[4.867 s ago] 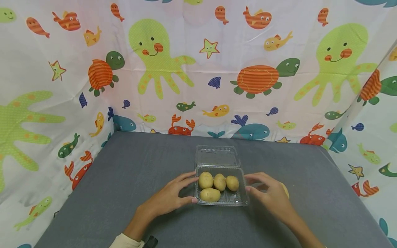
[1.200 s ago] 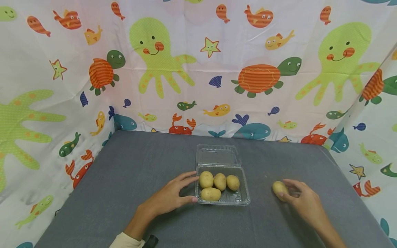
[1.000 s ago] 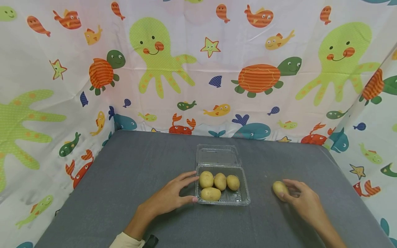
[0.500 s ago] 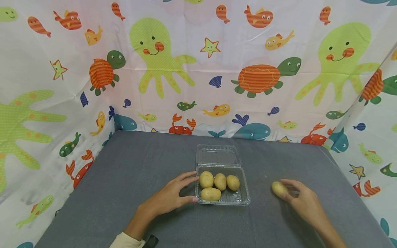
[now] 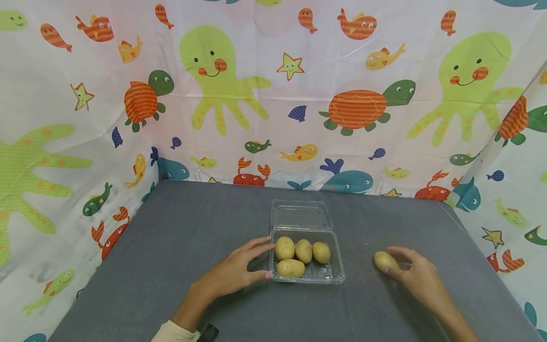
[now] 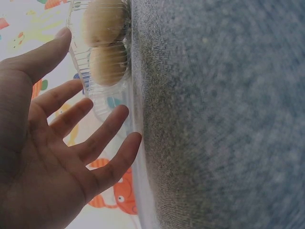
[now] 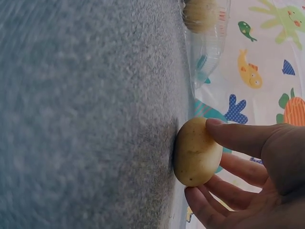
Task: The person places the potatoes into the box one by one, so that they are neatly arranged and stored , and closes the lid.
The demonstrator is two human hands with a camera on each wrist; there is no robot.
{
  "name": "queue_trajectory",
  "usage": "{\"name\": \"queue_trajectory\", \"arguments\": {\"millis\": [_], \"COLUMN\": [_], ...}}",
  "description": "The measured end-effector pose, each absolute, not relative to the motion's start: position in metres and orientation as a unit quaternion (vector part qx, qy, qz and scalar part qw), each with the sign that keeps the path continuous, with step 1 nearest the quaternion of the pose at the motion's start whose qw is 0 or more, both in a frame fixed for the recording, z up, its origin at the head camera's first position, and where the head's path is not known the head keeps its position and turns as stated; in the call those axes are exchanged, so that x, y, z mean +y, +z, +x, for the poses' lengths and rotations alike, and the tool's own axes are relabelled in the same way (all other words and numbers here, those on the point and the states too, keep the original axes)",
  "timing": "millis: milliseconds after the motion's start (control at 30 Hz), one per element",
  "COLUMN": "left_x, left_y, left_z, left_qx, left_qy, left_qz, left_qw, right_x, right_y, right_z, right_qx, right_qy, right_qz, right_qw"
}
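A clear plastic clamshell container [image 5: 337,256] stands with its lid [image 5: 299,216] folded back, holding several potatoes [image 5: 291,268]. My left hand [image 5: 232,270] rests at its left side, fingers spread and loosely extended. In the left wrist view, the thumb and index fingertips of the left hand [image 6: 57,157] are right at the container's rim [image 6: 76,57]. To the right of the container, my right hand [image 5: 420,275] pinches a single potato [image 5: 385,261] between thumb and fingers. The right wrist view shows this potato [image 7: 198,152] low against the grey cloth, the thumb on its upper side.
A grey cloth [image 5: 205,223] covers the table. Behind and on both sides hangs a white curtain [image 5: 273,118] printed with sea animals. A cream sleeve [image 5: 173,332] and a black band [image 5: 208,333] show at the left wrist.
Earlier, my right hand was at the container's right side; it has since moved right and taken hold of the loose potato, which has shifted very slightly. My left hand has stayed put.
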State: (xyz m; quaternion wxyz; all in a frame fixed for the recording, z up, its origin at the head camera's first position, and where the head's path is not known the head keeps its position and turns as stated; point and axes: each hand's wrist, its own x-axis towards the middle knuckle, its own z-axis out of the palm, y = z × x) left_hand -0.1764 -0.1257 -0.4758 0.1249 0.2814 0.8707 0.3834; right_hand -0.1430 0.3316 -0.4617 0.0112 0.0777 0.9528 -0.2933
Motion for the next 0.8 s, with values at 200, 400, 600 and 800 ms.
{"name": "queue_trajectory", "arguments": {"millis": [200,400,600,800], "left_x": [-0.1254,-0.1255,-0.1254,-0.1254], "left_y": [-0.4758,-0.4755,-0.4754,-0.475], "left_z": [-0.1763,-0.176,-0.1762,-0.1762], "left_qx": [0.87,0.87,0.87,0.871], "left_qy": [0.384,0.384,0.385,0.383], "left_qz": [0.283,0.282,0.284,0.282], "left_qw": [0.125,0.125,0.122,0.123], "right_x": [0.3348,0.3356,0.3357,0.3359], "right_y": [-0.463,-0.4639,-0.4638,-0.4644], "right_z": [-0.143,-0.1423,-0.1432,-0.1432], "right_qx": [0.955,0.955,0.954,0.954], "right_qy": [-0.288,-0.289,-0.29,-0.29], "right_qz": [0.07,0.066,0.07,0.074], "right_qw": [0.011,0.016,0.023,0.024]}}
